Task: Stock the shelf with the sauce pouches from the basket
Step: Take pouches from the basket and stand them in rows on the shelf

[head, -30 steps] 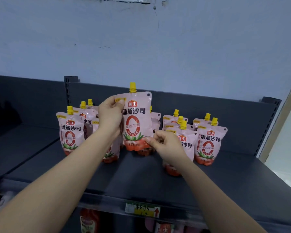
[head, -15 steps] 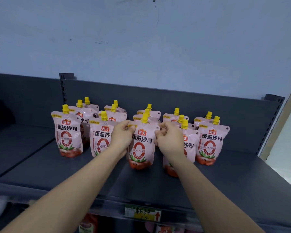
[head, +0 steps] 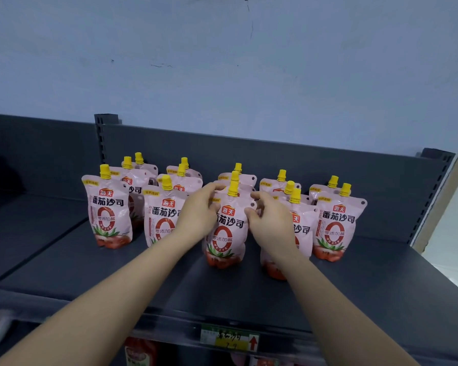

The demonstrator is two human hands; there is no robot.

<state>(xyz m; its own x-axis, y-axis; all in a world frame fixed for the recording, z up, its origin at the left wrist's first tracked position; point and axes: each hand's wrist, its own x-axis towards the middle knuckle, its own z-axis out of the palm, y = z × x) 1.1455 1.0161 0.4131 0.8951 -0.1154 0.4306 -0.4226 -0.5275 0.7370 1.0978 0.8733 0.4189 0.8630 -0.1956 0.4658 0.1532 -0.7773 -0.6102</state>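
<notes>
A pink sauce pouch [head: 226, 233] with a yellow cap stands upright in the front row on the dark grey shelf [head: 249, 294]. My left hand [head: 198, 210] holds its upper left corner, fingers behind and thumb in front. My right hand [head: 271, 220] holds its upper right corner between thumb and forefinger. Several matching pouches stand around it in rows: one at front left [head: 109, 210], one beside my left hand [head: 161, 215], one partly hidden behind my right hand [head: 299, 223] and one at front right [head: 336, 225]. The basket is out of view.
The shelf's back panel [head: 275, 157] rises behind the pouches, with slotted uprights at left [head: 103, 136] and right [head: 431, 196]. A price label [head: 228, 338] sits on the front lip. Red packages [head: 140, 352] show on the level below. Bare shelf lies left and in front.
The pouch came down from mid-air and now stands in the front row. Both hands moved to its top corners, and their fingers have loosened from tight fists.
</notes>
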